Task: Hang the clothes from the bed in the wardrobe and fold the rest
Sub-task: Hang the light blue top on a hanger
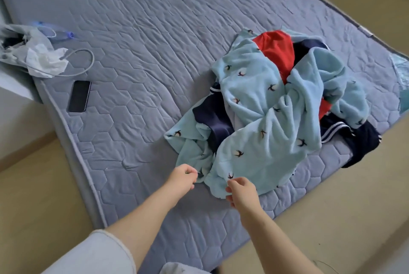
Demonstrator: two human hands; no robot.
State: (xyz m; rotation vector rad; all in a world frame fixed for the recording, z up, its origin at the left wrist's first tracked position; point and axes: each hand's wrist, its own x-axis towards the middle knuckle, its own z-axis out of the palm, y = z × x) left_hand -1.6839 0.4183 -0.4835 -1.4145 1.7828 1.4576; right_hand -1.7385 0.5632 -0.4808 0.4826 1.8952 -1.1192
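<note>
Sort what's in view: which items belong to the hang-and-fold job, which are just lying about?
Job:
- light blue bird-print fleece, near edge at both hands
- red garment
- navy garments
- left hand, right hand
- bed

Lying about:
- phone
- white cable
- crumpled tissue
- grey bag
- clear plastic item
</note>
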